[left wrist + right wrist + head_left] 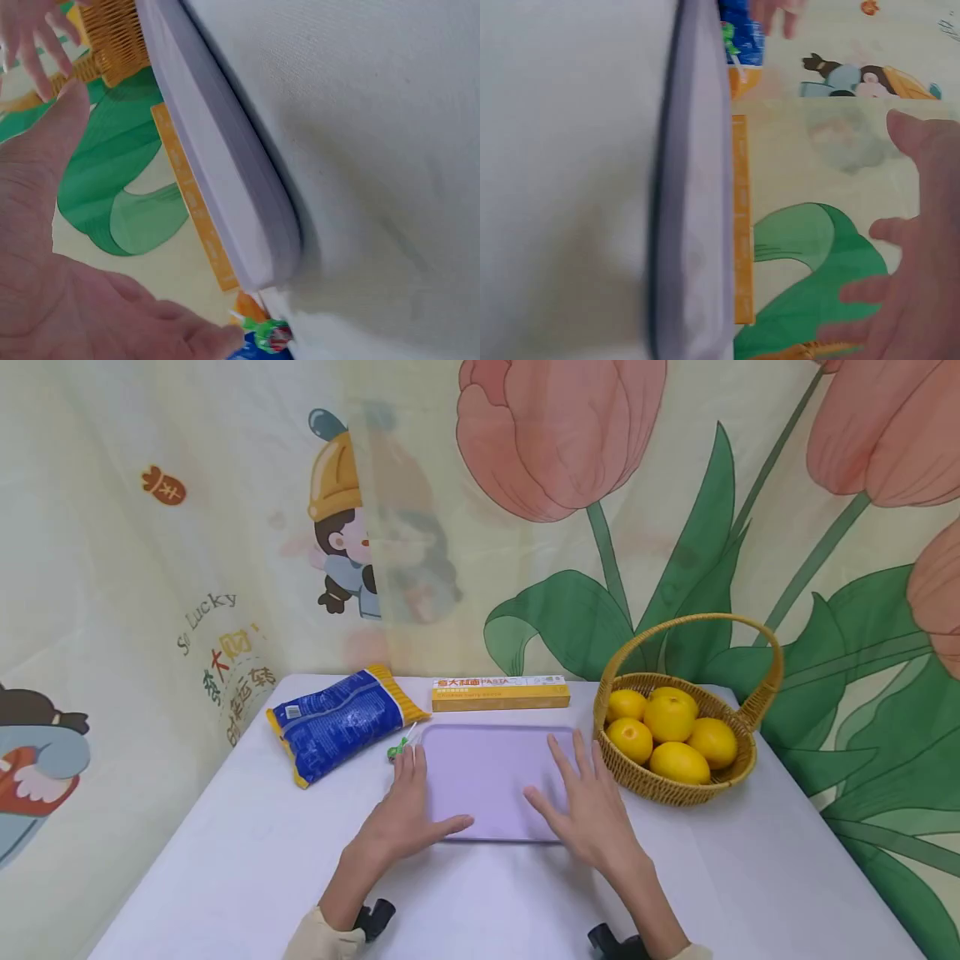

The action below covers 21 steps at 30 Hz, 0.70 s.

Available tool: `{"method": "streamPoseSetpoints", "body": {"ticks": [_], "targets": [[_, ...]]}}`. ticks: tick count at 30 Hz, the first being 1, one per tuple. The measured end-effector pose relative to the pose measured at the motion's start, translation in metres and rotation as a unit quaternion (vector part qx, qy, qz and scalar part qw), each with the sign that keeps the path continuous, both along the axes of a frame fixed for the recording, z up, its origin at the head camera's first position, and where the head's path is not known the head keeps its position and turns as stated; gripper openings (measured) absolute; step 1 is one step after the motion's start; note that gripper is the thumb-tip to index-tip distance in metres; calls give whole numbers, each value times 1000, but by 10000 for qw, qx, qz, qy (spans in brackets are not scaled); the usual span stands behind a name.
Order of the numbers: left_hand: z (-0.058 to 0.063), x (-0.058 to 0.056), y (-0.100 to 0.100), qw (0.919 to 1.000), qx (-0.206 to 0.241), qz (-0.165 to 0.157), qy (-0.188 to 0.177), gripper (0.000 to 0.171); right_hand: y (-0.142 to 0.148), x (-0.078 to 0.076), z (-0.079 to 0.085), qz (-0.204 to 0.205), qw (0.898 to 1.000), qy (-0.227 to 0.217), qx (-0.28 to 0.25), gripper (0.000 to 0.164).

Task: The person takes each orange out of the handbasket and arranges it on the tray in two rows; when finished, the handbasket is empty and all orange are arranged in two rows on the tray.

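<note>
A shallow lilac tray (487, 785) lies on the white cloth between my two hands. My left hand (401, 814) hovers over its left edge, fingers straight and thumb spread inward. Over the tray's right side is my right hand (588, 806), its fingers fanned out and holding nothing. In the left wrist view the tray's rounded corner (277, 247) shows beyond the thumb and fingers, with a gap between. A small green-wrapped lollipop (397, 748) with a white stick lies just past the left fingertips.
A blue and yellow packet (341, 722) lies at the back left. Behind the tray sits a yellow pasta box (500, 695). To the right stands a wicker basket (660, 793) with a tall handle, holding several yellow-orange fruits (671, 717). A printed curtain (420, 527) hangs behind the table.
</note>
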<state>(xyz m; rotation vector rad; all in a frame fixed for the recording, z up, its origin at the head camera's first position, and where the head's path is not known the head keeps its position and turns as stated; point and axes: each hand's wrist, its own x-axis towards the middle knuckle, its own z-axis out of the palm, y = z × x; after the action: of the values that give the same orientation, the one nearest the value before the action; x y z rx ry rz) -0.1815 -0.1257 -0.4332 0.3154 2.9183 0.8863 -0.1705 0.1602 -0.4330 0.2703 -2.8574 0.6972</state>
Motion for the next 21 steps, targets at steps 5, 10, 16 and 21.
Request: {"method": "streamPoseSetpoints", "body": {"ticks": [5,10,16,21], "targets": [[-1,-2,-15,9971,408,-116,-632,141,18,-4,24,533,9861,816,-1343,80],[-7,-4,-21,9941,504,-198,-943,139,53,-19,50,724,9664,1552,-1915,74],[-21,-12,-24,9943,492,-136,-940,131,113,-51,71,315,9743,1215,-1870,70],[-13,-9,-20,9939,451,30,-1003,129,166,-81,73,267,9796,692,-1866,71]]}}
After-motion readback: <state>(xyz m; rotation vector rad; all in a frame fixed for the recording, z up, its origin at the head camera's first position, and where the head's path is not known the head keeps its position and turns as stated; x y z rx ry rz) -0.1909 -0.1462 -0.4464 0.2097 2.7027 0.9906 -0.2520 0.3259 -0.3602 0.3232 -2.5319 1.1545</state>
